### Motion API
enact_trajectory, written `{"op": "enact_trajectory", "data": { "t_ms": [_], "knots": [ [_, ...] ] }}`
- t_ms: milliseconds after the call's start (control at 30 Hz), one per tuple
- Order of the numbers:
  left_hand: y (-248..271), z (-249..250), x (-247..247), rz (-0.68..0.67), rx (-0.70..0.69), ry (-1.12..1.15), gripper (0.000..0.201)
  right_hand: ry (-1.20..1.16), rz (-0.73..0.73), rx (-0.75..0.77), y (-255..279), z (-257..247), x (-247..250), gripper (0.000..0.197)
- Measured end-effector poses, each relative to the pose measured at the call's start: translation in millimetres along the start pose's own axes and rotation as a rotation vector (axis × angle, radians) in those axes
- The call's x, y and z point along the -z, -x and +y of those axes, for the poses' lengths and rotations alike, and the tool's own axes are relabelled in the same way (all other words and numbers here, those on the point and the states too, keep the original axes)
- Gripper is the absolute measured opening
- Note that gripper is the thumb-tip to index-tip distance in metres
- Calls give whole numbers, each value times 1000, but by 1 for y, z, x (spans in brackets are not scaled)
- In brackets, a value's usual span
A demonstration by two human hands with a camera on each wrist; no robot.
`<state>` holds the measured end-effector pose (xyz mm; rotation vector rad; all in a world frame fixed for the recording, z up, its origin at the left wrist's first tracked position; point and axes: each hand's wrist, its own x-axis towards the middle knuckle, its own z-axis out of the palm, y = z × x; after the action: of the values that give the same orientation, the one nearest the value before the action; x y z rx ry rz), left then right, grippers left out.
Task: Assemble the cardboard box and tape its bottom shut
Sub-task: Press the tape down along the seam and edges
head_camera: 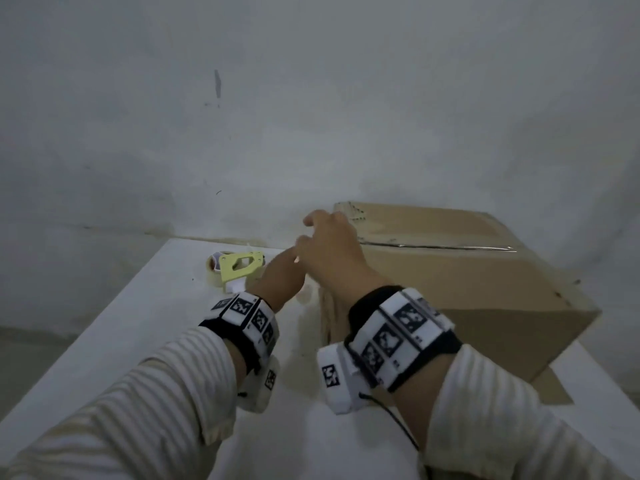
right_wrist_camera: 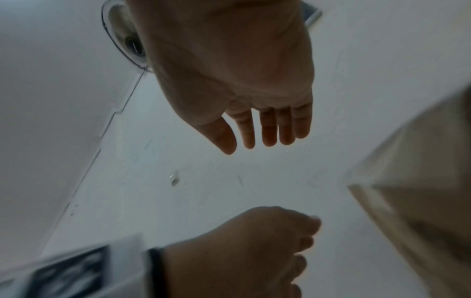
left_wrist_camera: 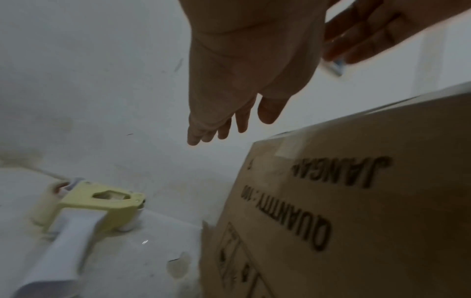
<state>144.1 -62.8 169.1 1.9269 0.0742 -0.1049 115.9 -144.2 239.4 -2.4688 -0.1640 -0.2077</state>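
A brown cardboard box (head_camera: pixel 467 282) stands on the white table (head_camera: pixel 138 341) at the right, with a strip of clear tape (head_camera: pixel 436 247) along the seam of its top face. Its side carries upside-down print (left_wrist_camera: pixel 318 221). My right hand (head_camera: pixel 329 247) hovers over the box's near-left top corner, fingers relaxed and holding nothing (right_wrist_camera: pixel 254 121). My left hand (head_camera: pixel 280 275) is just left of and below it, beside the box's left face, fingers extended and empty (left_wrist_camera: pixel 224 113). A yellow tape dispenser (head_camera: pixel 239 268) lies on the table behind and left of my hands.
The grey wall rises right behind the table and the box. The table's left edge drops to the floor (head_camera: pixel 27 348). A cardboard flap (head_camera: pixel 550 386) sticks out flat from under the box at the near right. Both sleeves cover the near table.
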Motion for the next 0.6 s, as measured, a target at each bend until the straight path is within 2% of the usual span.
{"op": "enact_trajectory", "data": {
  "t_ms": [133,267,333,467,600],
  "knots": [
    [18,25,-21,11,-88,90,41,68,-72,-56,8,44,42,35],
    [33,41,-42,-25,-78,171,45,240,-209,-6,23,77,42,29],
    [36,42,-52,-36,-67,207,49,280,-196,71,31,90,34,28],
    [31,35,-67,-44,-67,300,53,337,-73,219,39,107,20,35],
    [34,33,-71,-63,-41,352,52,355,-16,282,38,113,15,34]
  ]
}}
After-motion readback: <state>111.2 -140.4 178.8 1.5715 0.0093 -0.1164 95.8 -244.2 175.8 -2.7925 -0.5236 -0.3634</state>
